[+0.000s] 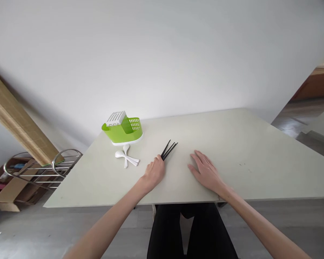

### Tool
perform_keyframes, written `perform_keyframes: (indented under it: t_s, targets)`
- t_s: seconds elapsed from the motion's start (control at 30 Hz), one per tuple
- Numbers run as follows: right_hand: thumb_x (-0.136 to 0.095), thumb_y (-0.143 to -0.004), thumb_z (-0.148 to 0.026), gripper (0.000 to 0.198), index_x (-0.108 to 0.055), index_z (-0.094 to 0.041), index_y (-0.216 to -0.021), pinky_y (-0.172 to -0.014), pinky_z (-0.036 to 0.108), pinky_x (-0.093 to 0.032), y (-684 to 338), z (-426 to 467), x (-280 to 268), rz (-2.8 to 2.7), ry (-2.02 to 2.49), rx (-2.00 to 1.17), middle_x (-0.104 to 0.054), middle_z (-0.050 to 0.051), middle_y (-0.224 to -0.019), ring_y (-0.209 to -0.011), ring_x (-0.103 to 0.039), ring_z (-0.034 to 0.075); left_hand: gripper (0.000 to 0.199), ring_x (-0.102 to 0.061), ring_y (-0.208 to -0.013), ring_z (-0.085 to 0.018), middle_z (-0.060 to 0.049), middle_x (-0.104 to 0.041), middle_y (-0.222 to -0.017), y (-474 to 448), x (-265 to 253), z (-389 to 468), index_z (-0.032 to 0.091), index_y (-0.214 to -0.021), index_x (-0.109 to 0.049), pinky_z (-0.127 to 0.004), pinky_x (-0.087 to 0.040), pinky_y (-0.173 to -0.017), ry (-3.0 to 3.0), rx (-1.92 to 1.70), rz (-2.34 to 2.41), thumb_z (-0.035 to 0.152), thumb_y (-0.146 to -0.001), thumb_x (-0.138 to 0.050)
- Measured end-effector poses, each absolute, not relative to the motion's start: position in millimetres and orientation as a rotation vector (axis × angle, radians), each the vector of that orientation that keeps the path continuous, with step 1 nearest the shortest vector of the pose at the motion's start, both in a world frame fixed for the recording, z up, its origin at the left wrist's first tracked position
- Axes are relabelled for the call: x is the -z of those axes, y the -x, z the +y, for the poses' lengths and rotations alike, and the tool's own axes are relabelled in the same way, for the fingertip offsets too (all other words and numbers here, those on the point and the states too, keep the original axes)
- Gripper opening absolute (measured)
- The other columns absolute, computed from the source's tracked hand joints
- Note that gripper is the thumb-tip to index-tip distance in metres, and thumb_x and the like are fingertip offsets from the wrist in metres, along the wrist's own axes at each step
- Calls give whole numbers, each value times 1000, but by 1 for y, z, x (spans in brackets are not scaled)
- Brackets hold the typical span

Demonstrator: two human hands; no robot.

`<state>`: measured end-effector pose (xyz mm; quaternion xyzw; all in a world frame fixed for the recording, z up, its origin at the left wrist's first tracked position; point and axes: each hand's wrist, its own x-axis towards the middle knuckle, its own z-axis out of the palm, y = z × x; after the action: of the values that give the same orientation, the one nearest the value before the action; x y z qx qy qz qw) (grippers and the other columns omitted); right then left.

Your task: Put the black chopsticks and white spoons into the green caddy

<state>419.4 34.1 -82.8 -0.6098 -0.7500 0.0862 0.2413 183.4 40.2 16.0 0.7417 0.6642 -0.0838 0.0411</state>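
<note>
Gripping a bundle of thin, black, tapered sticks point(169, 152) in a closed fist, the left hand point(154, 172) rests near the middle of the pale, smooth-topped table point(232, 136) in the head view. The sticks' slim ends fan out past the fist, pointing away from the person and slightly to the right; their other ends are hidden in the grip, and their exact number is hard to tell. The right hand point(205, 172) lies palm down on the tabletop, its fingers spread and holding nothing, a little apart from the stick tips. Left of the fist, glossy white spoons point(128, 158) lie crossed over one another. Just behind them stands a bright green plastic caddy point(121, 135) with perforated sides, a white base and a white slotted piece point(116, 118) at its top, near the plain white wall point(178, 54). Beyond the table's left edge are a shiny tubular metal rack point(67, 162), a long brown cardboard panel point(18, 118) leaning at a slant, and an open cardboard box point(8, 194). The person's black-trousered legs point(163, 233) show below the front edge.
</note>
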Motion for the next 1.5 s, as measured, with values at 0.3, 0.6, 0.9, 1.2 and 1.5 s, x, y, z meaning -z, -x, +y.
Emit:
perform_keyframes:
  t_s: [0.3,0.6,0.9,1.2,1.5]
  targets:
    - [-31,-108,-53,63,-51,-17,-156,-131,50,-30,-419,30,84,-2050,1663,-176,-39,13,-170,-160,-31,27,40,-76,-99,-28,-23,-69,-109,-224,-7,42,4,-135,-57,-31,-58,-78,-2361,249,2090,6,-102,-34]
    - [-33,-108,-51,60,-52,-18,-155,-130,52,-30,-418,29,86,-2041,1638,-153,-41,14,-169,-159,-33,27,54,-74,-107,-29,-27,-69,-115,-240,-12,46,2,-154,-42,-33,-58,-82,-2449,349,1943,1,-100,-36]
    - [-32,-109,-52,61,-51,-18,-156,-130,53,-31,-419,27,82,-2041,1651,-190,-38,12,-171,-160,-31,28,44,-70,-114,-34,-25,-68,-119,-236,-19,42,6,-144,-50,-39,-55,-89,-2461,343,1907,30,-107,-50]
    - [-30,-110,-54,63,-46,-19,-160,-130,54,-32,-421,24,76,-2048,1656,-278,-34,9,-173,-162,-27,28,66,-71,-109,-40,-27,-70,-117,-119,-60,53,4,-128,-57,-45,-54,-87,-1924,162,2524,62,-107,-33]
    - [-30,-109,-55,61,-47,-26,-160,-129,56,-34,-422,24,80,-2034,1627,-252,-38,5,-171,-161,-30,30,73,-71,-106,-40,-26,-75,-105,-44,-52,84,14,-85,-71,-51,-50,-95,-1651,312,2558,67,-102,-23]
